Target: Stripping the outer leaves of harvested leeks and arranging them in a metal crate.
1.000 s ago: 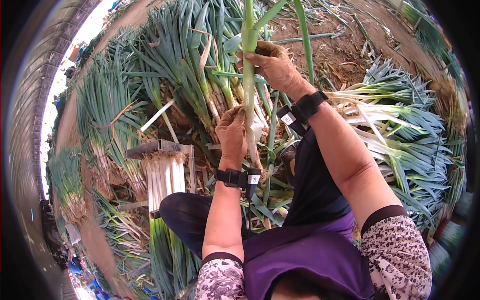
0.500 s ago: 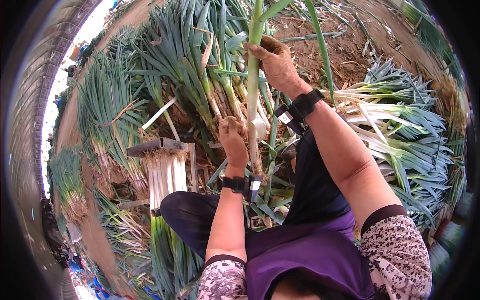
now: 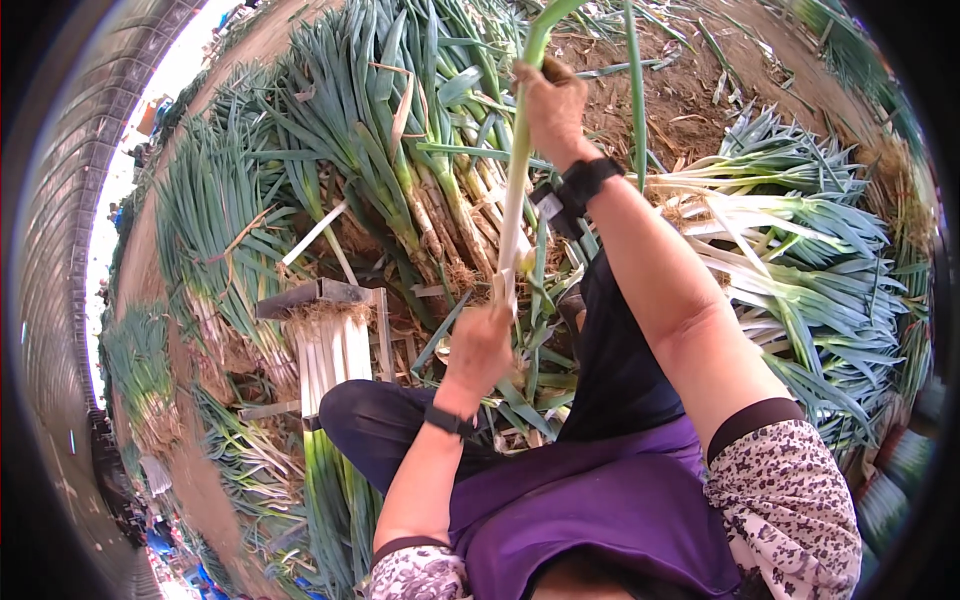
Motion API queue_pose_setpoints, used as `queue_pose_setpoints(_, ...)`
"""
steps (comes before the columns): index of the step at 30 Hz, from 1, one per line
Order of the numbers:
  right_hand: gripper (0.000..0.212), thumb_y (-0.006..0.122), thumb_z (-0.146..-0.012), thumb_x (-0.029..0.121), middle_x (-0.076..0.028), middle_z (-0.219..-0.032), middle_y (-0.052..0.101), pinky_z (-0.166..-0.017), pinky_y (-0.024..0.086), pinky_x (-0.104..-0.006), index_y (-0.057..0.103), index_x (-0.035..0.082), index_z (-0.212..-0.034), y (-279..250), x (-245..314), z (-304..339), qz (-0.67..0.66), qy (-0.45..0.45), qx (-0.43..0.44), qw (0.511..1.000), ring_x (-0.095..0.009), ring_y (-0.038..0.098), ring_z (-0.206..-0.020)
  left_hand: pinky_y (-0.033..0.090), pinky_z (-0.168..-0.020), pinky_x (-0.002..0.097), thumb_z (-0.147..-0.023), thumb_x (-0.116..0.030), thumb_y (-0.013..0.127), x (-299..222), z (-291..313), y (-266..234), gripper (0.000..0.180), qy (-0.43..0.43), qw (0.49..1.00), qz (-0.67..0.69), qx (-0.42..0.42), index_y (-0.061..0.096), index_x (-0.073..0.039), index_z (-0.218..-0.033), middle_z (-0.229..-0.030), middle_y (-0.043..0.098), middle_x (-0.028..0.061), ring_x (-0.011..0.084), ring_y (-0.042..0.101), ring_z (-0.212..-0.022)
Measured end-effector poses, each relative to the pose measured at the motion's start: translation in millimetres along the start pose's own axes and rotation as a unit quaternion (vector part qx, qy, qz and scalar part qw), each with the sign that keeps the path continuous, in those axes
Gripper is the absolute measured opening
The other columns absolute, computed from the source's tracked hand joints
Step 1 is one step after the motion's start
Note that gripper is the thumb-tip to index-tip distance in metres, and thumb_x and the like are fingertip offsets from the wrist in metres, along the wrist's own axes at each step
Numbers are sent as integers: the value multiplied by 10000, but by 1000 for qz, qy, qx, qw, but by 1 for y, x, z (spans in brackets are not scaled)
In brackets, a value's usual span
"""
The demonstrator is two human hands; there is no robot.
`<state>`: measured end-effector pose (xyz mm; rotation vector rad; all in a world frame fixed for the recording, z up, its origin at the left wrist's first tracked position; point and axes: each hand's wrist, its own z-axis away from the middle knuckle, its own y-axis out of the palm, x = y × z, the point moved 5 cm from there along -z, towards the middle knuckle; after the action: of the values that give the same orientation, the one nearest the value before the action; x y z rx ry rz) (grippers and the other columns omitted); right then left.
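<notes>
A long leek (image 3: 515, 210) stands nearly upright in front of me, its green top leaning right at the upper edge. My right hand (image 3: 553, 105) is wrapped around it where white turns to green. Lower down, my left hand (image 3: 480, 345) is closed at the white end, with a pale strip of outer skin peeling loose above its fingers. The root end is hidden behind that hand. Just beyond the white shaft leans a big bunch of untrimmed leeks (image 3: 400, 160) with brown, soil-stained stems.
A metal-sided rack (image 3: 383, 340) at left holds peeled white leeks (image 3: 335, 355), roots against its plate. More leeks (image 3: 210, 200) stand farther left. Cleaned leeks (image 3: 790, 240) lie heaped at right. Leaf scraps litter the brown soil (image 3: 640, 115). My bent knee (image 3: 365, 420) is beside the rack.
My left hand has moved down and slightly right, from beside the leek onto its lower end. My right hand has risen a little to the right, tilting the leek.
</notes>
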<state>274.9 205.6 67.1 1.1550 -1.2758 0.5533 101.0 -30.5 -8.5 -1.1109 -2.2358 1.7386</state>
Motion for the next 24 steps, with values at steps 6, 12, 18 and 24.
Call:
queue_pose_setpoints(6,179,711,-848,112,-45,-738,645,-540,470,-272,677,-7,-977,-20,14,-27,-89,-61,0,994,-118,569,-607,516,-721,441,-800,-124,621,3,88,9,228,-252,900,110,337,628,-80,-1024,-766,643,232,389,645,-801)
queue_pose_setpoints(12,189,570,-941,156,-99,-813,603,-559,502,-347,558,-29,-979,-6,13,-8,-290,100,64,950,-176,565,-630,499,-792,393,-907,-292,626,30,-47,-83,372,-153,969,144,-133,634,14,-1119,-987,661,207,305,649,-885)
queue_pose_setpoints(18,259,453,-1000,258,-99,-861,535,-600,507,-395,456,2,-1041,-20,-7,-15,-389,208,64,895,-208,537,-672,474,-533,235,-975,-380,523,15,-73,-22,388,-310,766,563,-10,653,-14,-966,-712,614,9,76,571,-600)
queue_pose_setpoints(24,335,368,-1019,368,-95,-814,508,-505,418,-342,415,36,-1030,-26,-25,0,-325,287,56,899,-189,470,-624,449,-508,213,-953,-227,590,18,-37,4,233,-340,745,573,26,654,-14,-885,-726,624,-3,57,567,-584)
